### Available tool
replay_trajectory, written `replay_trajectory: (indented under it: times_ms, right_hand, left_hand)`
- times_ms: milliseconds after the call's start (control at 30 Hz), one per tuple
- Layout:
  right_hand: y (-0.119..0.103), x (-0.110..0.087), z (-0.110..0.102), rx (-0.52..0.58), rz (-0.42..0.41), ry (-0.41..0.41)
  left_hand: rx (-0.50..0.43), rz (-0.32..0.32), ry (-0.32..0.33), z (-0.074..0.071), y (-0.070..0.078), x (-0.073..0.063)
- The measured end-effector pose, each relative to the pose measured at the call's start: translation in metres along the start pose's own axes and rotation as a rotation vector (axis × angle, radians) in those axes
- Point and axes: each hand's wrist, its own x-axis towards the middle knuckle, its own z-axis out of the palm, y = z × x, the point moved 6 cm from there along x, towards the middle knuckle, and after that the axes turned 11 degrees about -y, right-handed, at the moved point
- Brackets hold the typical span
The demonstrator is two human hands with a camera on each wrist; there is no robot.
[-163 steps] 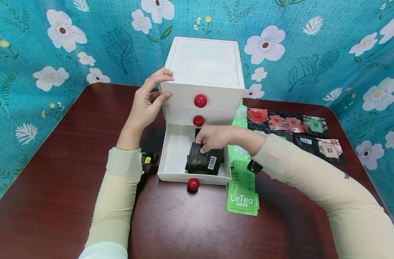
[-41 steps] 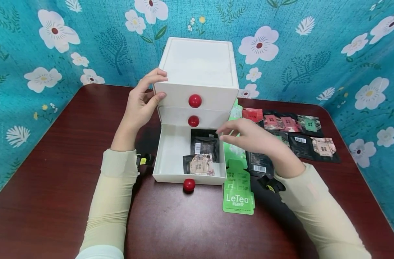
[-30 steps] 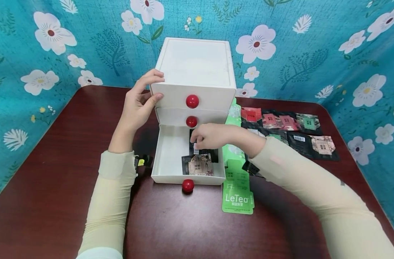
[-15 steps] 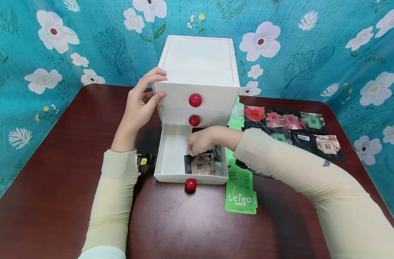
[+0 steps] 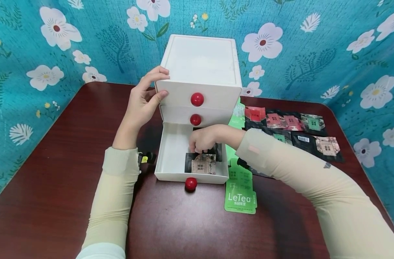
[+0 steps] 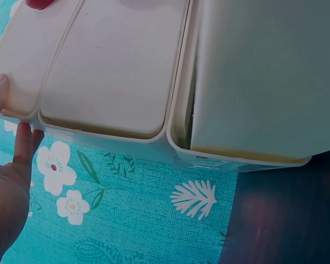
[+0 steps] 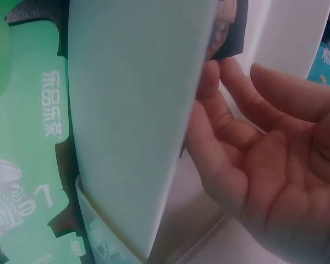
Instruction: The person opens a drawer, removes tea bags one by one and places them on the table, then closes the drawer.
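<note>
A white drawer cabinet (image 5: 203,59) with red ball knobs stands at the table's back. My left hand (image 5: 143,99) grips its upper left front corner, thumb on the front face; the left wrist view shows the fingers along its side. The bottom drawer (image 5: 172,154) is pulled out. Inside it, my right hand (image 5: 205,138) reaches down with bent fingers at the back edge of a tan-labelled tea sachet (image 5: 201,166). In the right wrist view its fingertips touch the sachet while the thumb stands apart. Black sachets (image 5: 219,153) lie behind, partly hidden by the hand.
Right of the drawer, a flattened green LeTea carton (image 5: 240,194) lies on the dark wooden table (image 5: 171,219). Beyond it are rows of tea sachets with red (image 5: 255,114), pink, green (image 5: 314,124) and tan labels. A blue floral curtain (image 5: 119,39) hangs behind.
The barcoded black sachet on top at the drawer's front has gone; a tan-labelled one shows there. My right hand went out to the right, then came back in. The left hand kept its grip.
</note>
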Motion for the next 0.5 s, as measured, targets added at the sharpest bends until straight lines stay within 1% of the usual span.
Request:
replay_trajectory:
  times_ms: [167, 233, 500]
  right_hand:
    - [0.003, -0.001, 0.002, 0.129, 0.0, -0.055]
    - [0.002, -0.002, 0.005, 0.152, -0.004, -0.075]
    - [0.001, -0.003, 0.013, 0.098, -0.025, -0.082]
  left_hand:
    - [0.0, -0.003, 0.006, -0.001, 0.001, 0.001]
    - [-0.001, -0.001, 0.006, -0.001, 0.001, 0.001]
    - [-0.002, 0.007, -0.003, 0.0, -0.001, 0.0]
